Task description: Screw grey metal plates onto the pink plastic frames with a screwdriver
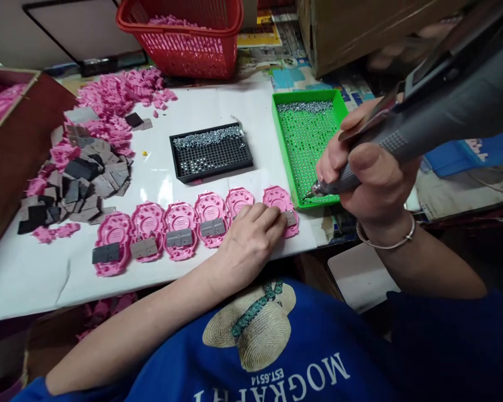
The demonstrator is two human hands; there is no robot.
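My right hand (373, 178) is wrapped round a grey electric screwdriver (385, 139). Its bit points down at the lower edge of a green tray (291, 173), whose perforated floor holds small screws in rows, with a loose heap at the far end. My left hand (254, 240) has its fingers curled down on the rightmost pink plastic shell (278, 196), touching the grey plate (291, 218) on it. Under that hand, a neighbouring pink shell (239, 198) is partly covered. Further left, several more pink shells (180, 218) stand in a row, each with a grey or dark plate across it.
A black screw tray (212, 162) lies mid-table. To the left are piles of grey plates (84, 184) and pink parts (117, 92), beside a brown box (20, 156). Behind stand a red basket (184, 50) and a cardboard box (352, 33).
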